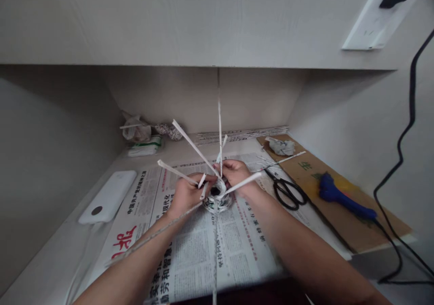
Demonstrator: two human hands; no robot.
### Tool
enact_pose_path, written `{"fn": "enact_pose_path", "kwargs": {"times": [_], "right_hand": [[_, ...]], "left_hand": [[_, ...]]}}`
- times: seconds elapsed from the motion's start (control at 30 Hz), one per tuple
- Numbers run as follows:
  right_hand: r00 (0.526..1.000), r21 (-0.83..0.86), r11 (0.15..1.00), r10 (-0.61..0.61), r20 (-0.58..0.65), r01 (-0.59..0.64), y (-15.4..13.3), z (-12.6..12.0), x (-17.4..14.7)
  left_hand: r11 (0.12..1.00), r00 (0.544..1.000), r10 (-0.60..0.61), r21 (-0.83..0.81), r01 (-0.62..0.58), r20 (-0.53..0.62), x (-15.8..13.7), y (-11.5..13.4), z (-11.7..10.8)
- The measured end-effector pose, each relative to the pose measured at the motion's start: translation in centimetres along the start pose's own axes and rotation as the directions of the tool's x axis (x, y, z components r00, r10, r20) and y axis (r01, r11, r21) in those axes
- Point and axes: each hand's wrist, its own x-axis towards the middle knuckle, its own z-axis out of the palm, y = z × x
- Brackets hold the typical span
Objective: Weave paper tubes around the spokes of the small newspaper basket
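Note:
Between my two hands is a small round piece woven from rolled paper strips (219, 203), with a dark opening at its top. Rolled paper strips stick out of it in several directions, one rising tall at the back and one running down toward me. My left hand (190, 189) grips the woven piece on its left side, fingers curled near the rim. On the far right side, my right hand (237, 173) has its fingers pinched around the base of a paper strip (220, 133). The fingertips of both hands are partly hidden by the strips.
Newspaper (190, 250) covers the table. Black scissors (288, 192) and a blue glue gun (346, 198) on cardboard (325, 178) lie right. A white power bank (108, 196) lies left. Paper rolls (237, 135) and a plastic bag (137, 131) are at the back.

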Motion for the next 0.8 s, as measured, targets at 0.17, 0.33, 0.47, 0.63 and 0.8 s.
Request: {"fn": "enact_pose_path", "kwargs": {"times": [0.17, 0.33, 0.47, 0.63, 0.8], "right_hand": [[0.988, -0.056, 0.987, -0.153, 0.008, 0.153, -0.4, -0.3, 0.1], [1.0, -0.001, 1.0, -0.008, -0.017, 0.008, -0.8, -0.3, 0.0], [0.993, -0.063, 0.997, 0.052, 0.105, -0.046, -1.2, -0.5, -0.2], [0.998, -0.091, 0.995, -0.032, 0.059, 0.037, -0.3, -0.1, -0.3], [0.996, -0.076, 0.993, -0.088, 0.017, 0.089, 1.1, 0.3, -0.2]], "left_hand": [[0.994, 0.994, -0.084, 0.061, 0.088, -0.066, 0.2, 0.1, -0.1], [0.993, 0.995, -0.085, 0.073, 0.089, -0.047, 0.3, -0.4, -0.2], [0.988, 0.983, -0.117, 0.079, 0.13, -0.143, 0.4, -0.3, 0.0], [0.987, 0.984, -0.115, 0.099, 0.129, -0.136, 0.5, 0.2, 0.0], [0.982, 0.977, -0.14, 0.102, 0.158, -0.162, 0.7, 0.2, 0.0]]}}
